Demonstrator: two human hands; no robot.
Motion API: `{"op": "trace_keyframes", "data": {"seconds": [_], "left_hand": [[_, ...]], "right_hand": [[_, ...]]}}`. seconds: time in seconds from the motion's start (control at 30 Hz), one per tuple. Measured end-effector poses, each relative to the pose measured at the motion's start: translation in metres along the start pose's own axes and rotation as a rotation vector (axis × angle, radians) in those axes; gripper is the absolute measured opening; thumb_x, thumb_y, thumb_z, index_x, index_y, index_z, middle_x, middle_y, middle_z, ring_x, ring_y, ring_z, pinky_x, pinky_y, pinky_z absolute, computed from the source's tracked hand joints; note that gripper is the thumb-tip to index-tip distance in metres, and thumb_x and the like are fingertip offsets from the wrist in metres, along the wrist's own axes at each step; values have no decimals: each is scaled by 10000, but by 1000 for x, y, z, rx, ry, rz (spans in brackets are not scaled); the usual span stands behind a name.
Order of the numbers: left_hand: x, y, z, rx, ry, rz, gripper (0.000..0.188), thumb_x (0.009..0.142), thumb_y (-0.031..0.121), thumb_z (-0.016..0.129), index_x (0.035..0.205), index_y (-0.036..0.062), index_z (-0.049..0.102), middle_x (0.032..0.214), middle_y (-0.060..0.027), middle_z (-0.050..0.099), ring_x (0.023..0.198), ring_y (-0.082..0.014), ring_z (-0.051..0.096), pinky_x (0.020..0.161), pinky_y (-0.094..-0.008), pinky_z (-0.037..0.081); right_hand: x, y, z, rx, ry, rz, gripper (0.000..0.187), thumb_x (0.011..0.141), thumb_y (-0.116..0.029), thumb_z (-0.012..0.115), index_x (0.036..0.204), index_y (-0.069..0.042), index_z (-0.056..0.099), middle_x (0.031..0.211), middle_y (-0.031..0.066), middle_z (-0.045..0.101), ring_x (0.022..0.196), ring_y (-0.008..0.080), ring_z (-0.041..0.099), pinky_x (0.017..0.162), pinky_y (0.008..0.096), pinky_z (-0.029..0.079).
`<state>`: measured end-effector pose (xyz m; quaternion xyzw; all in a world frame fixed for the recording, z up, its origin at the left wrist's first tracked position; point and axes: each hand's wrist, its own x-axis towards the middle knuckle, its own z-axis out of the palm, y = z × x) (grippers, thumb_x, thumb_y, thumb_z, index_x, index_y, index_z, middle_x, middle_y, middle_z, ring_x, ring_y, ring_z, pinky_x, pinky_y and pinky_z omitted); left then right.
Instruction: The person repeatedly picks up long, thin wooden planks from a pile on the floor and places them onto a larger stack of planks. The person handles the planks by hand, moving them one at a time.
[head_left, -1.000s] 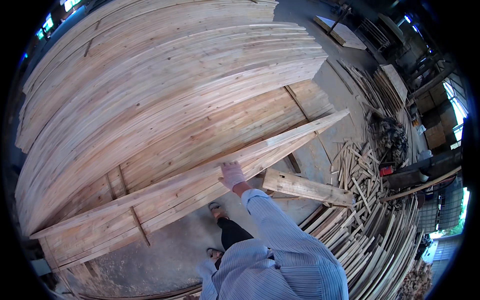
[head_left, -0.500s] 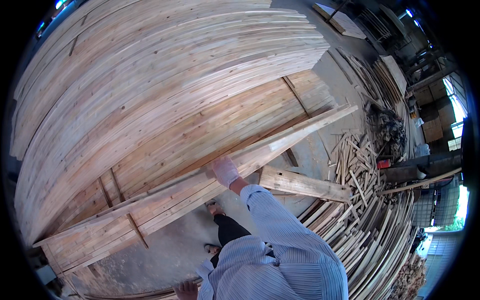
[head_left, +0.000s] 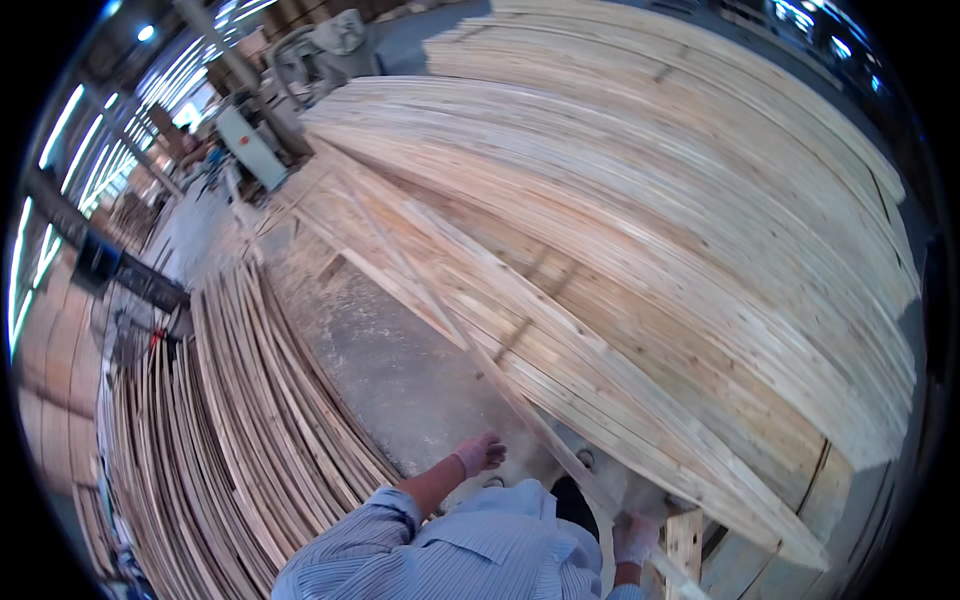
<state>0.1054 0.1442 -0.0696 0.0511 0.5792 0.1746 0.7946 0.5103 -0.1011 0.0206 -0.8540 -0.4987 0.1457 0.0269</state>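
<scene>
A long, thin wooden strip [head_left: 450, 325] runs diagonally from the far left down past my body on the right. My right hand [head_left: 635, 540], in a pale glove, is closed around its near end. My left hand [head_left: 480, 455], also gloved, hangs over the floor to the left of the strip, holding nothing, fingers loosely apart and slightly blurred. Beyond the strip lie joined wooden panels [head_left: 590, 400], and a long narrow board [head_left: 640, 375] rests on edge along them.
Tall layered stacks of wooden panels [head_left: 640, 200] fill the far right. Many long strips [head_left: 270, 400] lie heaped at the left. Grey concrete floor [head_left: 390, 370] shows between. A pale cabinet [head_left: 250, 148] stands at the far left near a post. A short board [head_left: 684, 540] lies beside my right hand.
My view has swung round to the left. My right hand has left the board's edge and now holds a thin strip. My left hand has come forward from the lower edge.
</scene>
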Motion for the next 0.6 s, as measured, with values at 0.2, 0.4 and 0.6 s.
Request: {"op": "trace_keyframes", "data": {"seconds": [0.2, 0.4, 0.6], "left_hand": [[1, 4, -19, -108, -15, 86, 412, 986, 534, 602, 1183, 171, 604, 1076, -59, 713, 932, -260, 683, 828, -483, 558], [-22, -4, -38, -207, -251, 142, 582, 961, 634, 595, 1309, 167, 614, 1207, -82, 692, 1145, -293, 633, 1008, -480, 481], [-73, 3, -28, -598, -258, 109, 740, 971, 714, 498, 1489, 186, 503, 1578, -133, 477, 1454, -342, 431, 1209, -516, 315]], "right_hand": [[-59, -34, 2, -72, -285, 73, 372, 710, -352, 825, 993, -121, 757, 1009, 135, 755, 1014, 340, 709, 925, 467, 540], [-116, -18, 15, 194, -511, -273, 679, 903, -516, 748, 1438, -151, 546, 1239, 107, 711, 1116, 278, 681, 969, 455, 529], [-173, -82, -10, 376, -343, 201, 443, 698, -389, 852, 1043, -124, 768, 1081, 138, 760, 1096, 279, 716, 962, 431, 541]]}}
